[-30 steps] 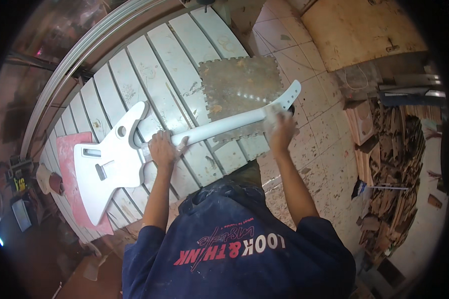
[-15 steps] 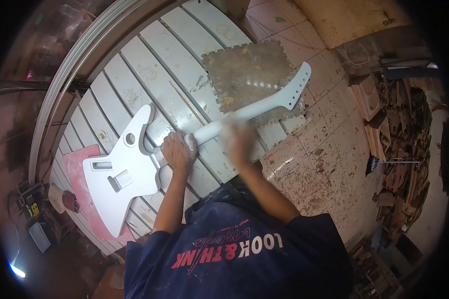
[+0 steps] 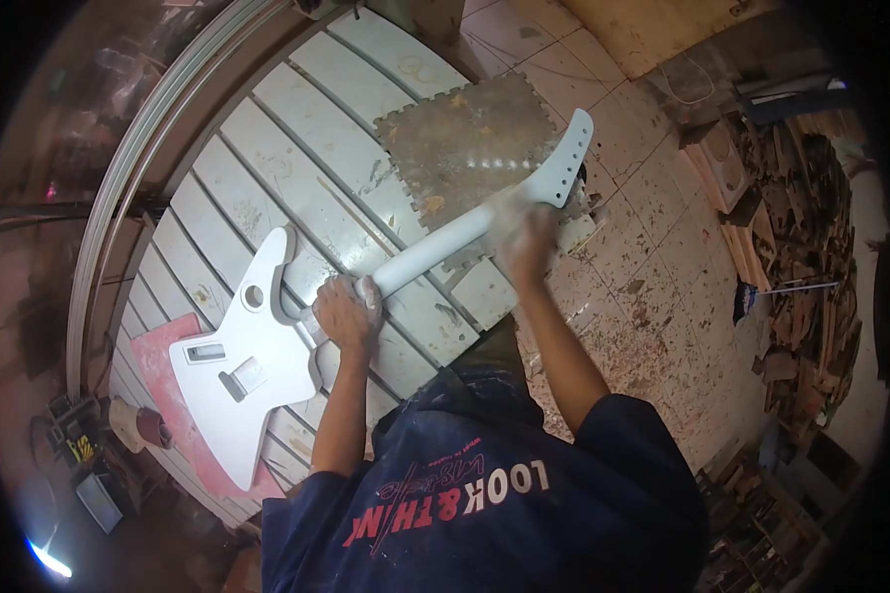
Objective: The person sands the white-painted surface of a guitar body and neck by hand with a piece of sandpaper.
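Observation:
A white, unfinished electric guitar (image 3: pixel 287 361) lies across the slatted table, its body at the left and its headstock (image 3: pixel 567 163) reaching to the upper right. Cutouts and a round hole show in the body. My left hand (image 3: pixel 346 311) is wrapped over the heel of the neck, where it meets the body, and grips it. Farther up, close to the headstock, my right hand (image 3: pixel 531 242) is against the neck. Motion smears its fingers, so whether they hold anything is hidden. Pale dust coats both hands.
Under the guitar are a pink-red sheet (image 3: pixel 158 346) and a grey-brown foam mat (image 3: pixel 470 138) with toothed edges. The white slatted table (image 3: pixel 277 148) has gaps between its boards. Wood scraps (image 3: pixel 801 267) are piled at the right; debris litters the tiled floor (image 3: pixel 643 326).
My right hand has slid along the neck, up and to the right, from its middle to near the headstock. My left hand keeps its grip at the heel. The whole view has shifted slightly.

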`<state>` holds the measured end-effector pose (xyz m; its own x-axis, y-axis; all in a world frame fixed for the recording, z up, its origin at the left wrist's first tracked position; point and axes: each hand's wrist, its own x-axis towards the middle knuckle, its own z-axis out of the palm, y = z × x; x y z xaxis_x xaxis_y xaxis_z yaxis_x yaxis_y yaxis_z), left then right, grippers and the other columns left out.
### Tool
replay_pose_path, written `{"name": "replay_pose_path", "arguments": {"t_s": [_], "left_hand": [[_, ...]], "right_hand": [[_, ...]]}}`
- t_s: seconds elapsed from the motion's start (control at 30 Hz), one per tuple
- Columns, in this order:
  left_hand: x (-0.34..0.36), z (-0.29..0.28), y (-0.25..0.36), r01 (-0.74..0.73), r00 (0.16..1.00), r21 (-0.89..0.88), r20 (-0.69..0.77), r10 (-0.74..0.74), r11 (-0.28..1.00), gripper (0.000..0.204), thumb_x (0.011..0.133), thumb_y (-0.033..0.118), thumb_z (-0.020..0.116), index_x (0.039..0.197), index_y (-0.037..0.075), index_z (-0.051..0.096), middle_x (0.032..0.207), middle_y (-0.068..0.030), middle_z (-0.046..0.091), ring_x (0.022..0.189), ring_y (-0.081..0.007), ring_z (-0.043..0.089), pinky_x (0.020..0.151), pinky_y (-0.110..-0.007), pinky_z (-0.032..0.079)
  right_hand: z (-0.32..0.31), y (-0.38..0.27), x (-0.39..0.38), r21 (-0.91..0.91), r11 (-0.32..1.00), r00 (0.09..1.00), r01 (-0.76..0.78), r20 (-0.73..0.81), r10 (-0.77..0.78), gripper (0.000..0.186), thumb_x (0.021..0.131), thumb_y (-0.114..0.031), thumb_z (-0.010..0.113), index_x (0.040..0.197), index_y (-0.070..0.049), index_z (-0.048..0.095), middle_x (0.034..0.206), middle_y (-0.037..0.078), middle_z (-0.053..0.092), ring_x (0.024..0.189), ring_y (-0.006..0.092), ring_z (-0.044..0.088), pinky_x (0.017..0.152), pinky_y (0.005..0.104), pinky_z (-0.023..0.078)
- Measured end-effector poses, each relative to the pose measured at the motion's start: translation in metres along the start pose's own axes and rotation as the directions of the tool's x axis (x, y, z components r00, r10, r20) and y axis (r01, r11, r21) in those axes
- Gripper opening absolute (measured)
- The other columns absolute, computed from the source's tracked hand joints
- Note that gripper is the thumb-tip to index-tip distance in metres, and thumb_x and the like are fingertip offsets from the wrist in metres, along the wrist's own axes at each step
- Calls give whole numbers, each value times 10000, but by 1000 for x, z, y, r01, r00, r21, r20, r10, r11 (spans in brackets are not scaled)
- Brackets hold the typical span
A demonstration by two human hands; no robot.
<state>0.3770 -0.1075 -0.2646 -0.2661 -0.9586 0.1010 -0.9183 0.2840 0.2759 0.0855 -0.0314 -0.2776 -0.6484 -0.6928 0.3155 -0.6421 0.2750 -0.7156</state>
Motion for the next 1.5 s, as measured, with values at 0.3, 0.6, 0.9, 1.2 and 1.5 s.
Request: {"name": "replay_pose_path", "arguments": {"t_s": [0.3, 0.6, 0.9, 1.2, 1.5], "left_hand": [[-3, 5, 2, 0, 1000, -5, -21, 0, 1000, 386, 937, 441, 613, 910, 57, 635, 953, -156, 619, 968, -367, 565, 857, -496, 415], [-7, 12, -1, -27, 998, 22, -49, 28, 999, 382, 934, 439, 615, 915, 58, 622, 927, -151, 610, 939, -365, 563, 830, -488, 412], [-7, 12, 0, -20, 999, 48, -50, 22, 999, 374, 923, 426, 629, 932, 52, 625, 915, -150, 609, 926, -367, 572, 825, -483, 415], [-3, 16, 1, -24, 997, 37, -79, 27, 999, 371, 930, 440, 618, 899, 70, 617, 909, -137, 605, 925, -360, 571, 833, -482, 420], [-4, 18, -1, -31, 996, 52, -84, 36, 998, 387, 929, 457, 611, 888, 72, 619, 904, -142, 604, 924, -361, 568, 818, -482, 416]], "right_hand": [[4, 23, 6, -92, 979, 974, 184, -120, -194, 435, 776, -220, 843, 1163, -122, 669, 1074, 126, 586, 999, 354, 565, 881, 511, 463], [0, 51, 9, -160, 987, 973, 3, -227, -40, 597, 714, -259, 889, 1245, -145, 642, 1103, 116, 599, 1075, 345, 565, 941, 510, 462], [2, 26, 2, -173, 983, 974, -68, -227, 28, 564, 702, -184, 896, 1201, -144, 637, 1144, 132, 572, 1067, 352, 559, 925, 494, 458], [4, 10, -10, -168, 973, 978, -158, -164, 130, 565, 701, -165, 897, 1200, -115, 636, 1150, 157, 545, 1066, 372, 555, 917, 505, 466], [-3, -11, -7, -27, 994, 994, 110, -7, -111, 496, 753, -174, 867, 1188, -115, 637, 1157, 147, 547, 1075, 361, 558, 912, 512, 469]]}}
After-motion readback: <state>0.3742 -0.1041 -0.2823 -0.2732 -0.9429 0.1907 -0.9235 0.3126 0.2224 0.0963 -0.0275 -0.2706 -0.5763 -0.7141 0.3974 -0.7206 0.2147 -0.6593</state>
